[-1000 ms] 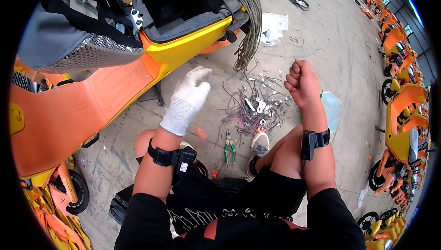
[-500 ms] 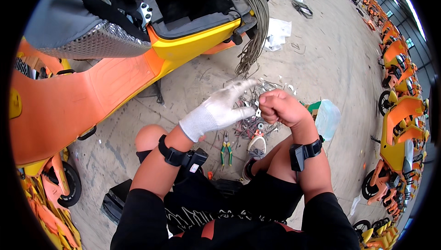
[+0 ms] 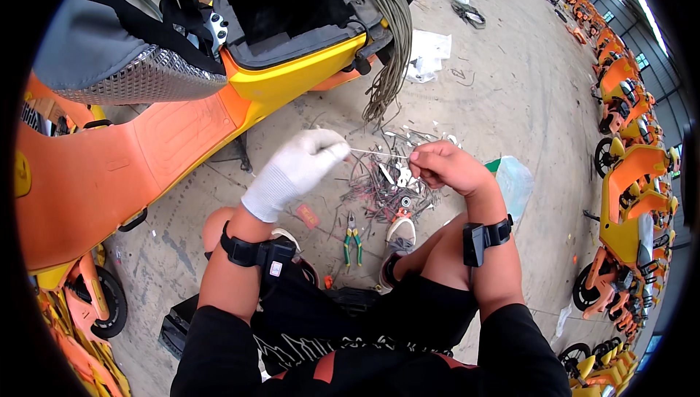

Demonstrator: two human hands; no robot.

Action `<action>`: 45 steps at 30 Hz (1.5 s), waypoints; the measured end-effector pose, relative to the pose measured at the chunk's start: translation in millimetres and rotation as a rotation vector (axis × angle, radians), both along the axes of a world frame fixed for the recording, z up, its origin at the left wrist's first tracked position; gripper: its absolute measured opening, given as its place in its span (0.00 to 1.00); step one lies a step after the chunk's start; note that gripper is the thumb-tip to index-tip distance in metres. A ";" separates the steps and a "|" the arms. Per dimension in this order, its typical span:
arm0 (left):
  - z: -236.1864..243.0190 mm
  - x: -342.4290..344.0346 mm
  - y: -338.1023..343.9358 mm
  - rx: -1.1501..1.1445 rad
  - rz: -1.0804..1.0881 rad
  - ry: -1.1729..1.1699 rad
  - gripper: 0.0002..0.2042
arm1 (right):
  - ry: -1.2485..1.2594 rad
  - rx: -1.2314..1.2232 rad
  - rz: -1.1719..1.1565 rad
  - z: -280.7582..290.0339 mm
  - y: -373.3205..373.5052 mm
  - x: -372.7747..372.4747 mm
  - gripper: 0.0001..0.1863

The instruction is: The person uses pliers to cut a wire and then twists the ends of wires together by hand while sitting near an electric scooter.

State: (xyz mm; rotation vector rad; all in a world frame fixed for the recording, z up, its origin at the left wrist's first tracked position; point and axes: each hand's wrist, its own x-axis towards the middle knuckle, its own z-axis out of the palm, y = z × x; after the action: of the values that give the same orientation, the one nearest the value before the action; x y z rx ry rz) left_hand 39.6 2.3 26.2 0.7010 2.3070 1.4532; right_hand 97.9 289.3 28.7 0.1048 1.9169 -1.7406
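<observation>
My left hand (image 3: 299, 167), in a white knitted glove, has its fingertips closed at one end of a thin white thread (image 3: 379, 153). The other end is pinched in my bare right hand (image 3: 445, 167), so the thread runs nearly straight between them. Below lies a scattered heap (image 3: 372, 185) of dark offcuts and white scraps. Pliers (image 3: 352, 240) with green and yellow handles rest on the floor between my feet.
An orange and yellow scooter (image 3: 124, 153) fills the left, with a bundle of grey cables (image 3: 386, 47) hanging at its open compartment. White plastic (image 3: 426, 51) and a pale sheet (image 3: 514, 185) lie on the floor (image 3: 510, 91). Rows of scooters (image 3: 627, 207) line the right.
My hands came together over the scraps and have moved apart again, now with thread stretched between them. The left fingers, spread before, are now closed.
</observation>
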 end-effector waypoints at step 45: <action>-5.8 -45.0 -74.6 0.080 0.844 0.240 0.15 | -0.289 1.011 0.053 -47.9 114.0 -21.5 0.14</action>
State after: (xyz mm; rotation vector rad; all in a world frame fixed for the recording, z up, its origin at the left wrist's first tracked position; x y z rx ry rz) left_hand -5.4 -72.4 20.4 -0.1509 2.9251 1.8648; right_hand 76.4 403.3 -19.2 0.6164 2.3298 -0.5310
